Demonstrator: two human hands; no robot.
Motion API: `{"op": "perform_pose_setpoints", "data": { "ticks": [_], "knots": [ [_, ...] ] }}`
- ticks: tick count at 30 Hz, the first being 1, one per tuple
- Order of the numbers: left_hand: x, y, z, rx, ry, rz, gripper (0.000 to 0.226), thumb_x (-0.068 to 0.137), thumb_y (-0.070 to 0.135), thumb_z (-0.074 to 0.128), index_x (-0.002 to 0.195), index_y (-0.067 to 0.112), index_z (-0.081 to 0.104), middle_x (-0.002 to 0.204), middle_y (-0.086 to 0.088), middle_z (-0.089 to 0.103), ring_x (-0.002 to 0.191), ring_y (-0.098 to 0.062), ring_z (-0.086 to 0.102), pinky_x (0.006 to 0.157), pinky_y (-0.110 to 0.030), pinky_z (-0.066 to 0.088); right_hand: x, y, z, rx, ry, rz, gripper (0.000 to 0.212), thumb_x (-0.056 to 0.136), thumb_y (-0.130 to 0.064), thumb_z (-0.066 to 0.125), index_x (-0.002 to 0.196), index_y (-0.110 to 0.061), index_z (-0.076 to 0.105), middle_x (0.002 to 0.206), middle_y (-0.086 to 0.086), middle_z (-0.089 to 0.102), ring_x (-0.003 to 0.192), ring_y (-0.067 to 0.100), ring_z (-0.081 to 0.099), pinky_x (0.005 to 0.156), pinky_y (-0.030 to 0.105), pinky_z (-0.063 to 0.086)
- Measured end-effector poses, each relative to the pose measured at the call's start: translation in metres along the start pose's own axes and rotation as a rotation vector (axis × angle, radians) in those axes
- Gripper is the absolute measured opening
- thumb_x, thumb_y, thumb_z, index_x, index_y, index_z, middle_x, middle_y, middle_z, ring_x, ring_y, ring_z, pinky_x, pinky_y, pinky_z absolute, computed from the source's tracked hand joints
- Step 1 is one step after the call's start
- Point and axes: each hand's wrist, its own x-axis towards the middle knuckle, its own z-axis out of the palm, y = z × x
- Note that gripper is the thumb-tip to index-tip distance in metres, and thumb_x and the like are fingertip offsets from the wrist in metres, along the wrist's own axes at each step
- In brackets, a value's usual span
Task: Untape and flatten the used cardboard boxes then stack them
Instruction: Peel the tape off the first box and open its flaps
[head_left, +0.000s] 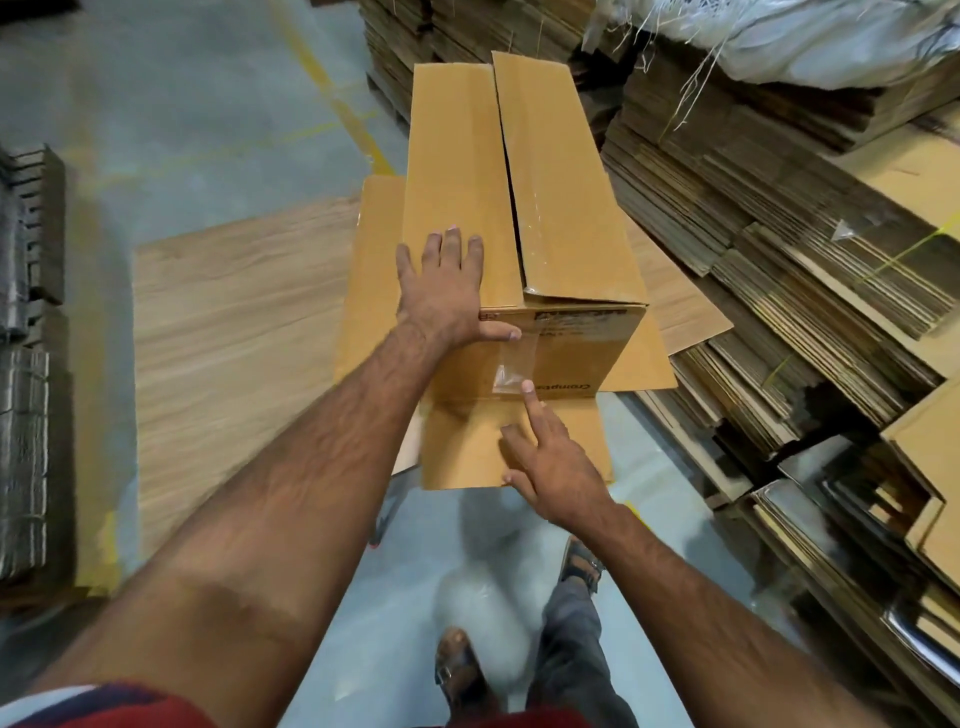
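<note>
2 hands on box (519, 218), right fingers (531, 400) touching tape (511, 371)

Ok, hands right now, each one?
Left hand: open, pressing flat on the box.
Right hand: open, index fingertip on the clear tape.

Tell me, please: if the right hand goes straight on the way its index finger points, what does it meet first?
The right hand points its index finger up at the clear tape on the near end of the cardboard box. The fingertip looks already at the tape's lower edge, so probably the tape first; depth is unclear.
</note>
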Motion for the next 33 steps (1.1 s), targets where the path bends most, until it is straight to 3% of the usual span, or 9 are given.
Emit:
{"op": "perform_pose_setpoints", "data": {
  "ticks": [5, 8, 12, 15, 19, 23, 27, 30, 33],
  "knots": [
    [0.000, 0.001, -0.001, 0.007, -0.001, 0.004, 0.131, 0.062, 0.093, 0.042, 0.156, 0.013, 0.000, 0.163, -0.013, -0.001, 0.150, -0.033, 0.003, 0.116, -0.063, 0.008, -0.036, 0.006, 0.016, 0.072, 0.007, 0.016, 0.059, 0.092, -0.042, 0.052, 0.143, -0.016, 0.039, 0.162, 0.020, 0.009, 0.141, 0.038, 0.033, 0.091, 0.049, 0.053],
    [0.000, 0.001, -0.002, 0.009, 0.007, 0.011, 0.130, 0.061, 0.092, 0.042, 0.155, 0.012, 0.000, 0.163, -0.015, 0.000, 0.149, -0.034, 0.004, 0.115, -0.063, 0.010, -0.021, 0.007, -0.016, 0.120, 0.244, 0.138, 0.056, 0.096, -0.041, 0.044, 0.145, -0.017, 0.037, 0.156, 0.020, 0.025, 0.128, 0.037, 0.043, 0.094, 0.050, 0.049],
    [0.000, 0.003, -0.004, 0.006, -0.003, 0.017, 0.129, 0.064, 0.088, 0.047, 0.155, 0.011, -0.001, 0.162, -0.015, -0.001, 0.149, -0.035, 0.003, 0.115, -0.064, 0.009, 0.034, 0.002, -0.088, 0.045, 0.508, 0.076, 0.048, 0.097, -0.037, 0.049, 0.142, -0.023, 0.047, 0.153, 0.021, 0.028, 0.137, 0.039, 0.031, 0.105, 0.052, 0.032],
    [0.000, 0.004, -0.007, -0.002, -0.028, 0.023, 0.121, 0.072, 0.078, 0.055, 0.155, 0.010, -0.002, 0.162, -0.016, -0.003, 0.149, -0.036, 0.001, 0.115, -0.065, 0.009, 0.066, 0.000, -0.121, -0.106, 0.513, -0.011, 0.035, 0.098, -0.043, 0.046, 0.122, -0.024, 0.062, 0.155, 0.019, 0.028, 0.143, 0.037, 0.025, 0.107, 0.052, 0.025],
    [0.000, 0.002, -0.008, -0.003, -0.046, 0.030, 0.123, 0.071, 0.079, 0.055, 0.155, 0.011, -0.004, 0.162, -0.015, -0.004, 0.149, -0.035, 0.000, 0.115, -0.065, 0.008, 0.078, 0.006, -0.132, -0.256, 0.417, 0.004, 0.036, 0.096, -0.049, 0.042, 0.105, -0.024, 0.067, 0.158, 0.015, 0.029, 0.145, 0.033, 0.022, 0.109, 0.051, 0.019],
    [0.000, 0.001, -0.009, -0.020, -0.076, 0.027, 0.131, 0.064, 0.087, 0.052, 0.155, 0.014, -0.006, 0.163, -0.014, -0.006, 0.149, -0.034, -0.002, 0.115, -0.065, 0.006, 0.077, 0.013, -0.149, -0.318, 0.431, 0.012, 0.041, 0.094, -0.047, 0.041, 0.119, -0.024, 0.064, 0.155, 0.016, 0.033, 0.143, 0.034, 0.026, 0.108, 0.051, 0.020],
    [0.001, -0.002, -0.011, -0.017, -0.117, 0.058, 0.136, 0.059, 0.090, 0.053, 0.155, 0.016, -0.009, 0.162, -0.015, -0.011, 0.149, -0.036, -0.006, 0.114, -0.066, 0.003, 0.078, 0.020, -0.178, -0.273, 0.588, 0.090, 0.053, 0.092, -0.038, 0.053, 0.140, -0.017, 0.048, 0.151, 0.008, 0.041, 0.141, 0.031, 0.033, 0.106, 0.051, 0.027],
    [0.004, -0.008, -0.016, -0.041, -0.210, 0.102, 0.138, 0.057, 0.091, 0.054, 0.153, 0.021, -0.016, 0.160, -0.015, -0.020, 0.148, -0.037, -0.014, 0.113, -0.068, -0.002, 0.078, 0.030, -0.196, -0.169, 0.672, 0.205, 0.057, 0.090, -0.032, 0.055, 0.144, -0.015, 0.045, 0.147, 0.002, 0.047, 0.138, 0.027, 0.038, 0.105, 0.052, 0.032],
    [0.003, -0.008, -0.019, -0.124, -0.230, 0.072, 0.129, 0.060, 0.095, 0.043, 0.154, 0.027, -0.013, 0.161, -0.012, -0.020, 0.148, -0.033, -0.015, 0.114, -0.065, -0.006, 0.076, 0.041, -0.205, -0.189, 0.671, 0.309, 0.056, 0.090, -0.028, 0.058, 0.144, -0.017, 0.046, 0.149, 0.002, 0.047, 0.139, 0.029, 0.038, 0.105, 0.053, 0.032]
  ]
}}
